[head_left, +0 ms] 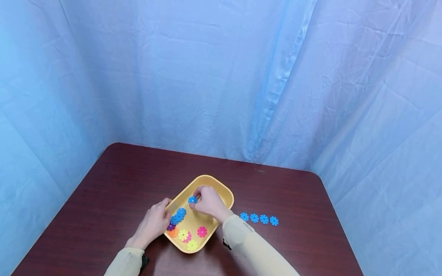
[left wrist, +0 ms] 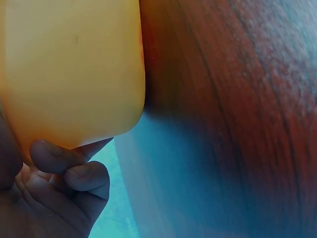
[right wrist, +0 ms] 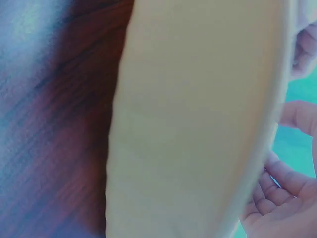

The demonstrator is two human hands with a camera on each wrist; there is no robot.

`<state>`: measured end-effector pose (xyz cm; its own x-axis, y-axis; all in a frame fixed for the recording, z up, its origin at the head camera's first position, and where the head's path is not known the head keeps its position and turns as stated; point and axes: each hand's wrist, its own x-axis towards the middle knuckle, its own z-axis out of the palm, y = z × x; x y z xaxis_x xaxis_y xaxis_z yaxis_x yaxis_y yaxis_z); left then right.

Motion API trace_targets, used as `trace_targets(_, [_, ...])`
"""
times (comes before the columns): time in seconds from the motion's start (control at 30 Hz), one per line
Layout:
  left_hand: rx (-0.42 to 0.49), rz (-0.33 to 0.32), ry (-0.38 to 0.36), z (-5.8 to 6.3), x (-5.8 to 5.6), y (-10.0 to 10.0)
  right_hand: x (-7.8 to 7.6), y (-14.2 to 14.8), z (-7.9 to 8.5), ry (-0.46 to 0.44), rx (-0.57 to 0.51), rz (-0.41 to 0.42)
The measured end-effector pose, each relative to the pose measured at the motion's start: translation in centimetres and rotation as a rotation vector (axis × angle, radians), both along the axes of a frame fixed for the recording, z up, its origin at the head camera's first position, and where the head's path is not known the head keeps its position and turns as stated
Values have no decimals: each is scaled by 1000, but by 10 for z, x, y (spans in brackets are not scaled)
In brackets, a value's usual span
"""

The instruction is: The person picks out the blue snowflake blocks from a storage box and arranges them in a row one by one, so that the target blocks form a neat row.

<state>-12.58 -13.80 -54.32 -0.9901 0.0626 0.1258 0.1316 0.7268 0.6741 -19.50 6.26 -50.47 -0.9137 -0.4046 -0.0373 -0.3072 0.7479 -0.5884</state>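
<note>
A yellow tray [head_left: 228,190] sits on the table, turned at an angle. My left hand [head_left: 152,224] grips its left side, thumb over the rim; in the left wrist view curled fingers [left wrist: 86,176] lie against the tray's outer wall [left wrist: 74,69]. Inside the tray, my right hand [head_left: 211,203] pinches a blue notched plastic disc [head_left: 192,199] between thumb and fingers. Several loose discs lie at the tray's near left: blue [head_left: 181,212], purple [head_left: 171,226], orange [head_left: 173,232], yellow [head_left: 192,245] and pink [head_left: 202,232]. The tray wall [right wrist: 193,109] hides the held disc from the right wrist view.
To the right of the tray, several blue discs [head_left: 264,219] lie in a row on the dark red-brown wooden table [head_left: 293,191]. Light blue curtains [head_left: 193,84] hang behind the table and along both sides.
</note>
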Motion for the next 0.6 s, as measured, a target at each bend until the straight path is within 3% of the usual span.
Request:
trace_targets(0.37, [-17, 2, -7, 0, -1, 1, 3, 21, 27, 80, -38, 31])
trace_targets(0.6, [-23, 6, -13, 2, 0, 1, 7, 47, 39, 87, -43, -25])
